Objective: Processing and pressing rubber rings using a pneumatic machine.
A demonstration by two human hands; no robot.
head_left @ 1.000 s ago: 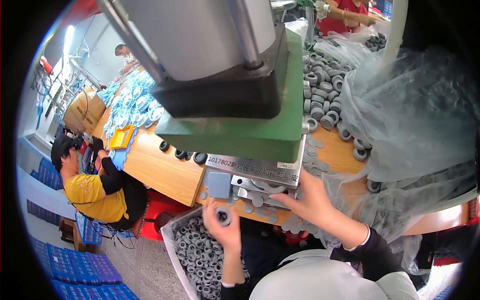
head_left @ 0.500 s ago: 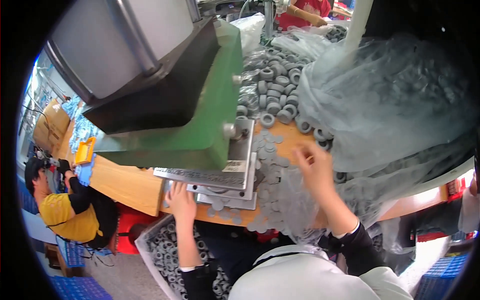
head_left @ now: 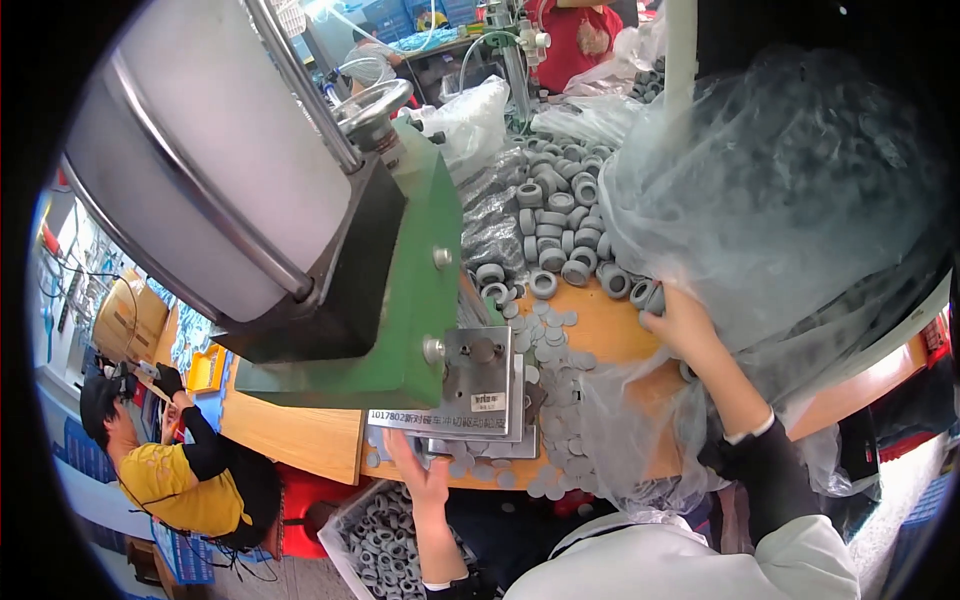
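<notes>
My right hand [head_left: 688, 322] is at the right edge of a pile of grey tyre-like rings [head_left: 555, 225], its fingers closed on one grey ring [head_left: 654, 300] beside a large clear plastic bag [head_left: 760, 180]. My left hand [head_left: 418, 475] is at the front edge of the metal die plates [head_left: 482, 395] under a green press [head_left: 400, 340]. Its thumb stands apart from the fingers and I see nothing in it; the fingertips are partly hidden by the plate. Many thin grey discs [head_left: 560, 420] lie scattered on the wooden table [head_left: 640, 365] right of the die.
A bin [head_left: 338, 555] full of grey rings stands below the table's front edge. The press column with its handwheel [head_left: 375, 105] rises at the left. A person in a yellow shirt [head_left: 190, 480] works at far left near a yellow tray [head_left: 207, 370]; another in red [head_left: 575, 45] is at the back.
My right hand has moved right and taken hold of a grey ring. My left hand remains by the die's front edge, its thumb now spread. The view has shifted.
</notes>
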